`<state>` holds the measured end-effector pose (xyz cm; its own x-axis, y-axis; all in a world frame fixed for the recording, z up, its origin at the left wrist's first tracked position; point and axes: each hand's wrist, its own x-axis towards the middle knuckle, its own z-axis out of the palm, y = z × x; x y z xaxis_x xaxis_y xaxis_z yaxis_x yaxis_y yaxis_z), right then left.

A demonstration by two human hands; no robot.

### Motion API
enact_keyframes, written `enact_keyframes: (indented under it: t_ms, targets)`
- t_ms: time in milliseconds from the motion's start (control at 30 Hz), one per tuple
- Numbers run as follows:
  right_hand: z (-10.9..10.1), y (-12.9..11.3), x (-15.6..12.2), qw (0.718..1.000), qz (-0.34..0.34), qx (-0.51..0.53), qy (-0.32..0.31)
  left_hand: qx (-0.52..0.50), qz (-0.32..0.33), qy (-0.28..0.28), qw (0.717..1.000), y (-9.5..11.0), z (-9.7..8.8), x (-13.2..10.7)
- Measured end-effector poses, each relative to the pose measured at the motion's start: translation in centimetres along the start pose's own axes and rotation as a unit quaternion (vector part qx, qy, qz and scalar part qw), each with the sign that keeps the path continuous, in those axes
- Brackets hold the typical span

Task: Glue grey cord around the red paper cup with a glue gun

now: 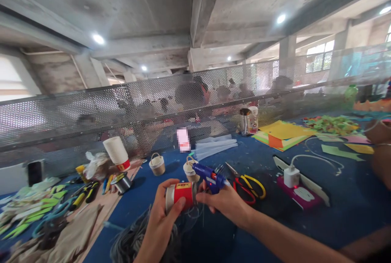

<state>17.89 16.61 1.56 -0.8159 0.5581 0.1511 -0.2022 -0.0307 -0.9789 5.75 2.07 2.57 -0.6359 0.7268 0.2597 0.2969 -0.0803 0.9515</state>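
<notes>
My left hand (161, 214) is wrapped round a small paper cup with a red band (180, 194), held on its side above the blue table (351, 210). My right hand (224, 202) grips a blue hot glue gun (209, 176), whose nozzle points left, toward the cup's far end; its fingertips also touch the cup's rim. Thin thread hangs below the cup. A coil of grey cord (128, 240) lies just under my left wrist.
Two little woven baskets (157, 163) stand beyond the cup, with red and yellow scissors (249, 185) to the right. A white charger on a power strip (295, 181), coloured paper sheets (282, 134), a white cup (116, 153), pliers (84, 194) and green cut-outs surround them. People sit behind a mesh screen (91, 120).
</notes>
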Motion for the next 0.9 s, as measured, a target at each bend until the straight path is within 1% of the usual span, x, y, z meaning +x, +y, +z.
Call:
enact_keyframes:
  t_ms: [100,200,267,333,400,467,500,533,567,633,667,733,800,900]
  targets:
    - [-0.1,-0.1,0.0,1.000,0.001,-0.007,0.015,-0.009,-0.004,-0.012,1.000,0.3,0.1,-0.3]
    - [-0.4,0.0,0.1,1.000,-0.019,-0.006,0.009,-0.024,-0.019,-0.024,0.999,0.6,0.4,-0.3]
    - [-0.6,0.1,0.3,0.999,-0.034,0.001,0.010,-0.051,-0.026,-0.042,0.997,0.7,0.6,-0.1]
    - [-0.9,0.1,0.5,0.999,-0.040,0.009,0.026,-0.082,-0.011,-0.046,0.995,0.6,0.6,0.2]
    - [-1.3,0.1,0.8,0.998,-0.041,0.013,0.048,-0.081,0.023,-0.015,0.996,0.5,0.1,0.4]
    - [-1.6,0.0,1.0,0.997,-0.047,0.017,0.065,-0.002,0.034,0.010,0.999,0.2,-0.9,0.3]
    - [-1.8,-0.1,1.0,0.996,-0.051,0.018,0.070,0.068,0.029,0.009,0.997,0.0,-1.5,0.0]
    - [-1.9,-0.1,1.1,0.996,-0.057,0.020,0.073,0.144,0.023,-0.006,0.989,-0.1,-2.0,-0.4]
    - [-2.0,-0.2,1.1,0.995,-0.061,0.023,0.075,0.204,0.017,-0.040,0.978,-0.3,-2.4,-1.0]
    - [-2.0,-0.3,1.1,0.994,-0.068,0.031,0.078,0.260,0.000,-0.088,0.962,-0.6,-2.8,-2.2]
    - [-2.0,-0.3,1.1,0.994,-0.070,0.035,0.080,0.280,-0.003,-0.103,0.955,-0.8,-2.8,-2.7]
    - [-2.0,-0.4,1.1,0.993,-0.073,0.042,0.083,0.336,0.009,-0.088,0.938,-1.1,-2.9,-3.6]
    - [-2.2,-0.5,1.1,0.992,-0.078,0.050,0.085,0.397,0.041,-0.078,0.913,-1.4,-3.3,-4.0]
    - [-2.5,-0.8,1.2,0.990,-0.088,0.064,0.092,0.454,0.067,-0.055,0.887,-2.2,-4.7,-4.2]
